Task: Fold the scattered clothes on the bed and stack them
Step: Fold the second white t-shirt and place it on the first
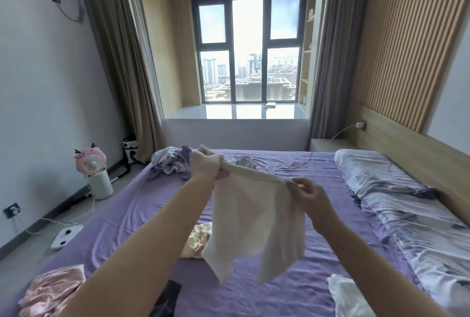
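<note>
Hands raised over a purple-sheeted bed [279,291] stretch a cream garment [251,227] by its upper edge. The left hand [207,166] has its fingers curled tight round one end of that edge; the right hand [309,195] pinches the other end between thumb and fingertips. The cloth hangs clear of the mattress, its lower corners dangling free in soft folds.

Around it, unfolded clothes lie scattered: a pink satin piece [50,291] at the near left corner, a cream-and-dark bundle [198,240] just behind the hanging cloth, a white item [348,296] near right, a dark item [166,299] at the bottom edge, and a lilac-patterned heap [170,165] at the far side. No stack is visible yet.

Judging by its drape, the garment is light, limp and thin, likely to slump or twist if one end is let go. Holding it at both ends of the firmer top band, as now, looks the surest way to keep it square before laying it flat to fold.
</note>
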A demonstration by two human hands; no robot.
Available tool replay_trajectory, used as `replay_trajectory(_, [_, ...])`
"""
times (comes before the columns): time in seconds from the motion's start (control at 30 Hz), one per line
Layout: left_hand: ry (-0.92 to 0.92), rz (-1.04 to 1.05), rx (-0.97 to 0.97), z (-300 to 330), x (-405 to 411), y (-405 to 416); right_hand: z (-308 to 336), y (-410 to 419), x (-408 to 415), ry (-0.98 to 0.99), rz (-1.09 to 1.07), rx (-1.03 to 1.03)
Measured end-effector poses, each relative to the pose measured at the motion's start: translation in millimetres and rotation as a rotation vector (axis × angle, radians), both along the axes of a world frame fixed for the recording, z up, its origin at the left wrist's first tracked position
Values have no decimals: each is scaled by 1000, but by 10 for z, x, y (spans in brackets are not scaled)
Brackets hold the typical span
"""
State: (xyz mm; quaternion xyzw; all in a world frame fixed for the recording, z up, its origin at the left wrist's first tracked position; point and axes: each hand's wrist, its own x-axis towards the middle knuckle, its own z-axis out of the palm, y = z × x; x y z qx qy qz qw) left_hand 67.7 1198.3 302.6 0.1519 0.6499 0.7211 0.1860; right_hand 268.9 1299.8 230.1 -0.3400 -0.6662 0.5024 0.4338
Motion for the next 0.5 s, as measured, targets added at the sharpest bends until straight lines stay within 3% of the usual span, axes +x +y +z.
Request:
replay_trajectory(0.13, [116, 9, -143, -48, -119, -145, 215, 61, -75, -77, 83, 68])
replay_trajectory(0.3, [254, -210, -254, -132, -110, -149, 308, -74, -180, -81, 126, 53])
replay_trajectory(0.4, [64, -259, -87, -86, -30, -114, 303, -231, -197, -69, 246, -15])
replay_trajectory(0.5, [-155, -280, 167, 90, -2, -104, 254, -349, -156, -186, 443, -40])
